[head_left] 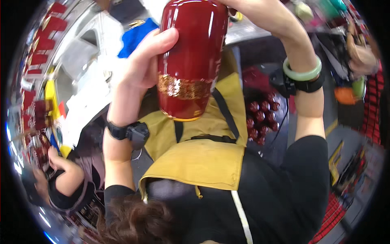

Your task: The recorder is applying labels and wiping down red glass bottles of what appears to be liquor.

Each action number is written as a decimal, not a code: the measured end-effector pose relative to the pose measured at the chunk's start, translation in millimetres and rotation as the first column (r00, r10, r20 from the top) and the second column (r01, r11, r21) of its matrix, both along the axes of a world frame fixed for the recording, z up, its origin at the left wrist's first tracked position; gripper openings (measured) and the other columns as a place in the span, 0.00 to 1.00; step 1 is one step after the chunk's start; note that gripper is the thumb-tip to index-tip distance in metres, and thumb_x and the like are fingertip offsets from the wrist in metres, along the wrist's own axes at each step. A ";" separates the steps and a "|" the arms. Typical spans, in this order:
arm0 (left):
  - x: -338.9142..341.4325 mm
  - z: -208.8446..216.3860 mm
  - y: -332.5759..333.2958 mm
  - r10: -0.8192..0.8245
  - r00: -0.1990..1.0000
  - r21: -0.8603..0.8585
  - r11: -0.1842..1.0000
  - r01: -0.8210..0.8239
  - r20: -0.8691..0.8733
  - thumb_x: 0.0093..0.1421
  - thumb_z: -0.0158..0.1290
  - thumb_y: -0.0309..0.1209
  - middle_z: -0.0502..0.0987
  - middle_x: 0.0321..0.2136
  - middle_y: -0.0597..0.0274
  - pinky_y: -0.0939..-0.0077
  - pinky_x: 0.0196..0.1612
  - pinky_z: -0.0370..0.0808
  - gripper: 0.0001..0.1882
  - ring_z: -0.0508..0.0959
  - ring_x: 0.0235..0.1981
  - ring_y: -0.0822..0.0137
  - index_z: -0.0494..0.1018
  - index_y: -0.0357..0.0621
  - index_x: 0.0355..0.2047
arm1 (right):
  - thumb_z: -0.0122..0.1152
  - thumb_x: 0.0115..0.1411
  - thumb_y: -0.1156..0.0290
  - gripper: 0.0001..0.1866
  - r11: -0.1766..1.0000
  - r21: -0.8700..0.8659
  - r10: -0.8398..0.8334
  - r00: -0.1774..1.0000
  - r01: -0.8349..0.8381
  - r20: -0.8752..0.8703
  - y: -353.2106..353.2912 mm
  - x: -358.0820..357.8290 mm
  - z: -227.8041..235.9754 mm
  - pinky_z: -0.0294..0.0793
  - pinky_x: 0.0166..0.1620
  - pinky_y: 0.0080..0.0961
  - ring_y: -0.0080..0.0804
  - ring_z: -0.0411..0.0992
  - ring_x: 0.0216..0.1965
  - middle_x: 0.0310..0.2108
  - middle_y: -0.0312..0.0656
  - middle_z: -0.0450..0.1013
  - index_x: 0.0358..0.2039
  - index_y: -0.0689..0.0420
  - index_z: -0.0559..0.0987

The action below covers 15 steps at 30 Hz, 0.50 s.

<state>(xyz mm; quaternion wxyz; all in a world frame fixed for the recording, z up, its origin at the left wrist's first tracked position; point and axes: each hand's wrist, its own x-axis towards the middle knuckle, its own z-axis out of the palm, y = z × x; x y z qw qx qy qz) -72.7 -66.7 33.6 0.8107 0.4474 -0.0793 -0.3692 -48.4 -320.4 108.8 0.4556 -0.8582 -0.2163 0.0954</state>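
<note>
A large glossy dark red vessel (192,49) with a band of gold pattern near one end is held up in front of my chest. Its top runs out of the picture, so I cannot tell how it ends there. My left hand (148,57) wraps around its left side, thumb pressed on the front; the other fingers are behind it. At its upper right my right hand (239,5) grips it near the picture's top edge, fingers mostly hidden. Right of my apron, several shiny dark red balls or knobs (264,118) lie on a dark surface.
A mustard apron (195,160) covers my lap. A blue cloth (136,37) lies on the white table (91,101) at the left. Other people work nearby, one arm (67,171) at lower left and a hand (361,57) at upper right. Red racks (373,107) line the right side.
</note>
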 end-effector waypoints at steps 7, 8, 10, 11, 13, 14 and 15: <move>-29.6 15.6 -81.2 -0.176 0.657 0.250 0.968 -0.019 0.733 0.46 0.75 0.35 0.75 0.57 0.54 0.67 0.64 0.66 0.48 0.73 0.59 0.62 0.64 0.33 0.64 | 0.62 0.65 0.73 0.09 0.986 0.138 -0.126 0.967 0.096 0.223 -54.7 -132.0 25.8 0.73 0.40 0.26 0.29 0.74 0.33 0.32 0.43 0.79 0.43 0.62 0.83; -35.2 7.7 -91.9 -0.172 0.605 0.275 0.958 -0.081 0.777 0.51 0.71 0.29 0.72 0.61 0.51 0.64 0.66 0.64 0.39 0.71 0.63 0.57 0.69 0.36 0.62 | 0.63 0.64 0.74 0.08 0.964 0.265 -0.142 0.901 0.031 0.411 -82.0 -123.5 -20.9 0.73 0.39 0.26 0.30 0.74 0.32 0.32 0.44 0.79 0.42 0.62 0.83; -44.6 -17.8 -115.4 -0.178 0.547 0.337 0.919 -0.206 0.818 0.64 0.61 0.35 0.75 0.57 0.53 0.69 0.64 0.65 0.32 0.71 0.60 0.66 0.66 0.29 0.63 | 0.63 0.64 0.75 0.05 0.929 0.215 -0.370 0.774 0.301 0.514 -110.1 -154.6 -29.4 0.71 0.38 0.25 0.27 0.71 0.30 0.29 0.41 0.76 0.38 0.63 0.82; -61.4 -17.9 -132.1 -0.176 0.511 0.350 0.898 -0.267 0.841 0.67 0.58 0.33 0.75 0.57 0.52 0.69 0.64 0.64 0.29 0.70 0.61 0.67 0.67 0.28 0.62 | 0.63 0.64 0.75 0.05 0.897 0.252 -0.442 0.743 0.362 0.503 -118.9 -168.0 -35.2 0.71 0.38 0.24 0.26 0.70 0.30 0.29 0.40 0.75 0.37 0.64 0.81; -80.0 -8.4 -175.8 -0.131 -0.013 0.111 0.889 -0.445 0.991 0.63 0.59 0.28 0.74 0.60 0.47 0.64 0.66 0.63 0.28 0.69 0.66 0.56 0.70 0.37 0.63 | 0.62 0.65 0.75 0.05 0.817 0.266 -0.576 0.703 0.512 0.417 -124.2 -198.5 -34.4 0.70 0.38 0.24 0.25 0.69 0.29 0.28 0.39 0.74 0.35 0.64 0.80; -98.5 7.0 -195.9 -0.269 -0.098 0.184 0.841 -0.509 0.958 0.60 0.61 0.29 0.73 0.61 0.47 0.61 0.67 0.63 0.29 0.67 0.67 0.52 0.71 0.38 0.62 | 0.62 0.65 0.75 0.05 0.717 0.271 -0.696 0.637 0.643 0.331 -126.7 -218.2 -31.7 0.70 0.37 0.23 0.24 0.68 0.29 0.28 0.38 0.74 0.34 0.65 0.79; -112.7 16.3 -206.3 -0.405 -0.170 0.238 0.773 -0.588 0.898 0.58 0.64 0.29 0.72 0.62 0.46 0.59 0.67 0.63 0.31 0.66 0.67 0.48 0.72 0.40 0.62 | 0.60 0.66 0.76 0.05 0.733 0.181 -0.673 0.660 0.656 0.334 -132.4 -235.5 -24.8 0.69 0.40 0.23 0.23 0.69 0.33 0.32 0.39 0.75 0.37 0.65 0.78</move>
